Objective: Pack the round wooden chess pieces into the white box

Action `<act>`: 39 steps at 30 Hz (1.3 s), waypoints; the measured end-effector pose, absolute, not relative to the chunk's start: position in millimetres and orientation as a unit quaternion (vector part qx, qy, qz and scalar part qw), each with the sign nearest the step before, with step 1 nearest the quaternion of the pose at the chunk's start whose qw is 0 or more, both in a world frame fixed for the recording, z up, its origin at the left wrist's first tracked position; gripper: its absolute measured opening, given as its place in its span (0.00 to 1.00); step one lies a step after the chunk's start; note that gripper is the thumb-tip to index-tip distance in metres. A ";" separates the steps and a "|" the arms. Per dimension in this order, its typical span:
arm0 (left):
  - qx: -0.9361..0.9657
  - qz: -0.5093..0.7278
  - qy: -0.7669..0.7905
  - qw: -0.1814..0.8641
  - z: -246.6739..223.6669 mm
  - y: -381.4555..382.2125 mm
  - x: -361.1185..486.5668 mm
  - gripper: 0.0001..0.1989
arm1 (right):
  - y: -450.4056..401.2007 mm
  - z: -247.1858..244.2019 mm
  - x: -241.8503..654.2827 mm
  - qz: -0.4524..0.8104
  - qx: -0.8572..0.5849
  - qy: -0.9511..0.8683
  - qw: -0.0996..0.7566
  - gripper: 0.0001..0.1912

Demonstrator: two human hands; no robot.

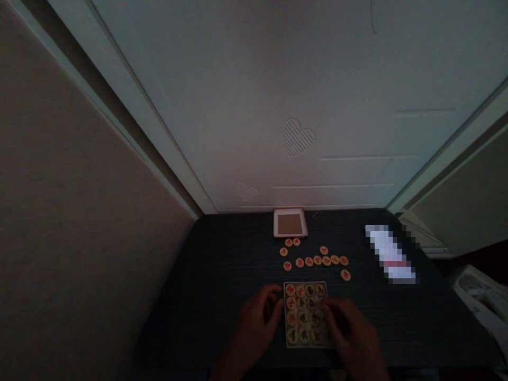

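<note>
A shallow square box [285, 330] holds rows of round wooden pieces, some marked in red and others in dark characters. My left hand [259, 320] is at the box's left edge, its thumb and fingers curved with a gap between them. Over the right side of the box is my right hand [349, 330], thumb and fingertips brought together at the pieces there; whatever they hold is hidden. Beyond the box, several loose red-marked pieces [317, 260] lie on the dark table, most of them in a row.
An empty-looking tray or lid [289, 210] rests at the table's back edge. A blurred white item [391, 254] lies on the right of the dark table [198, 296]. Behind stands a pale panel with heart patterns; white bags sit at the lower right.
</note>
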State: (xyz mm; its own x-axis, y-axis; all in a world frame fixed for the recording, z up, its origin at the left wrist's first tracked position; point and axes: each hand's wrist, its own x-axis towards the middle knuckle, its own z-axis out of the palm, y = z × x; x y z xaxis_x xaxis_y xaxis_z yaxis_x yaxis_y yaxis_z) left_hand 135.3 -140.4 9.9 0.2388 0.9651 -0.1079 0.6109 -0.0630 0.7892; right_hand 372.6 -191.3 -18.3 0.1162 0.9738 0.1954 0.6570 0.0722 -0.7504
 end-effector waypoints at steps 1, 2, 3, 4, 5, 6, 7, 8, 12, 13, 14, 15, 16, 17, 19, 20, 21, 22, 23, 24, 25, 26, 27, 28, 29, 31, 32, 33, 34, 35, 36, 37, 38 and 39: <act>0.700 0.241 0.565 0.365 14.6 -130.3 135.9 0.10 | -191.5 -18.8 383.4 0.201 -0.663 -0.617 0.373 0.16; 0.711 0.246 0.556 0.353 18.9 -119.6 137.0 0.10 | -191.6 -20.1 394.0 0.187 -0.683 -0.598 0.376 0.17; 0.722 0.251 0.551 0.334 22.3 -109.0 138.7 0.10 | -191.7 -22.3 404.1 0.175 -0.698 -0.583 0.378 0.18; 0.735 0.253 0.545 0.315 24.8 -98.9 140.9 0.10 | -191.6 -25.3 413.5 0.165 -0.709 -0.571 0.379 0.18; 0.749 0.251 0.536 0.299 26.5 -89.6 143.6 0.10 | -191.6 -28.9 421.8 0.158 -0.718 -0.563 0.378 0.19; 0.762 0.244 0.528 0.284 27.4 -81.4 146.7 0.10 | -191.5 -32.8 428.9 0.154 -0.724 -0.558 0.376 0.19; 0.774 0.234 0.520 0.275 27.7 -74.4 150.2 0.11 | -191.4 -36.8 434.7 0.152 -0.728 -0.555 0.374 0.20; 0.785 0.224 0.511 0.268 27.7 -68.5 154.2 0.11 | -191.2 -40.5 439.2 0.150 -0.731 -0.552 0.373 0.20; 0.824 0.188 0.474 0.248 26.8 -52.4 172.9 0.11 | -190.8 -48.7 446.7 0.146 -0.730 -0.545 0.384 0.22; 0.832 0.179 0.466 0.241 26.6 -49.4 177.7 0.11 | -190.9 -49.1 446.9 0.147 -0.729 -0.545 0.387 0.22; 0.839 0.171 0.461 0.234 26.3 -46.6 182.2 0.11 | -191.1 -49.1 447.0 0.149 -0.727 -0.545 0.390 0.22; 0.843 0.163 0.459 0.228 25.9 -44.2 186.1 0.10 | -191.4 -49.0 447.1 0.150 -0.725 -0.545 0.393 0.22; 0.846 0.156 0.458 0.224 25.3 -42.2 189.3 0.10 | -192.0 -48.9 447.3 0.151 -0.724 -0.545 0.395 0.22; 0.848 0.151 0.457 0.221 24.7 -40.6 191.9 0.10 | -192.6 -49.0 447.5 0.152 -0.724 -0.544 0.396 0.22; 0.850 0.147 0.456 0.221 23.6 -38.7 195.0 0.10 | -194.2 -49.2 448.1 0.154 -0.725 -0.540 0.398 0.22; 0.850 0.147 0.456 0.220 23.2 -38.3 195.8 0.10 | -194.9 -49.3 448.4 0.155 -0.726 -0.538 0.398 0.22; 0.850 0.146 0.456 0.219 23.1 -37.9 196.2 0.10 | -195.5 -49.4 448.6 0.156 -0.726 -0.537 0.400 0.22; 0.850 0.146 0.456 0.218 23.3 -37.7 196.2 0.10 | -196.0 -49.3 448.8 0.158 -0.726 -0.536 0.401 0.22; 0.850 0.146 0.457 0.216 23.9 -37.5 196.1 0.10 | -196.4 -49.2 449.1 0.160 -0.725 -0.534 0.404 0.22; 0.850 0.149 0.458 0.214 25.1 -37.3 195.8 0.10 | -196.6 -48.9 449.4 0.162 -0.725 -0.532 0.407 0.22; 0.848 0.156 0.459 0.214 26.8 -37.3 195.3 0.11 | -196.6 -48.5 449.7 0.166 -0.725 -0.529 0.408 0.22; 0.845 0.169 0.460 0.217 29.3 -37.7 194.8 0.11 | -196.6 -47.8 449.9 0.171 -0.726 -0.525 0.410 0.22; 0.838 0.187 0.460 0.225 32.4 -38.6 194.3 0.12 | -196.3 -46.6 449.8 0.177 -0.726 -0.519 0.414 0.22; 0.829 0.210 0.459 0.240 36.1 -40.5 193.9 0.12 | -195.8 -44.8 449.2 0.184 -0.727 -0.512 0.419 0.21; 0.818 0.235 0.455 0.263 40.3 -43.5 193.7 0.13 | -194.9 -42.0 447.7 0.194 -0.726 -0.506 0.424 0.21; 0.788 0.281 0.440 0.325 49.1 -53.1 194.6 0.14 | -191.8 -32.8 441.3 0.219 -0.719 -0.494 0.437 0.20; 0.772 0.299 0.431 0.358 53.1 -59.6 195.8 0.14 | -189.4 -26.3 436.2 0.236 -0.712 -0.491 0.443 0.20; 0.756 0.312 0.422 0.390 56.3 -66.8 197.4 0.14 | -186.6 -18.8 429.8 0.254 -0.702 -0.489 0.451 0.19; 0.739 0.322 0.418 0.419 58.4 -74.5 199.5 0.13 | -183.5 -10.5 422.6 0.274 -0.687 -0.491 0.461 0.18; 0.720 0.331 0.417 0.445 59.3 -82.2 201.9 0.12 | -180.2 -2.0 414.7 0.295 -0.667 -0.497 0.470 0.17; 0.697 0.340 0.421 0.470 58.8 -89.5 204.3 0.12 | -177.0 6.2 406.7 0.315 -0.647 -0.501 0.480 0.17; 0.670 0.350 0.430 0.494 57.2 -96.1 206.5 0.12 | -174.2 13.7 399.0 0.334 -0.629 -0.508 0.485 0.17; 0.640 0.359 0.440 0.518 54.6 -101.8 208.3 0.13 | -171.9 20.1 391.9 0.343 -0.615 -0.511 0.493 0.16; 0.608 0.368 0.450 0.540 51.4 -106.4 209.5 0.14 | -170.3 25.1 385.7 0.348 -0.606 -0.514 0.497 0.16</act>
